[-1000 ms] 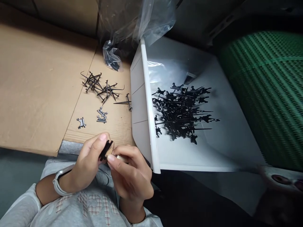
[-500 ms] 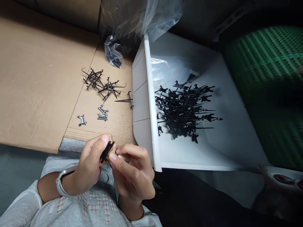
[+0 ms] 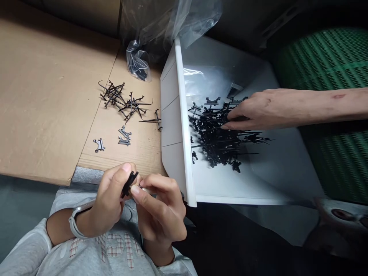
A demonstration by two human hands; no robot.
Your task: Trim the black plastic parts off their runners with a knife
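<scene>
Between the thumb and fingers of my left hand [image 3: 110, 199] is a small black plastic bracket [image 3: 130, 184], held tilted in front of my chest. My right hand [image 3: 162, 207] pinches at the bracket's right side; a thin piece seems to lie between thumb and forefinger, mostly hidden by them. Just beyond my hands, several loose notched brackets [image 3: 124, 141] lie on the cardboard [image 3: 43, 96]. Farther back is a loose pile of thin black rods with small crosspieces [image 3: 113, 94].
Right of my hands stands a white bin [image 3: 188, 172] with a heap of black bracket-and-rod pieces [image 3: 218, 142]. Another person's hand [image 3: 253, 111] reaches into it from the right. A clear bag [image 3: 138, 63] of black parts sits behind the rods. A green perforated surface [image 3: 324, 76] is at right.
Another person's hand has come in from the right and now touches the heap in the bin. My two hands stay almost still around the bracket.
</scene>
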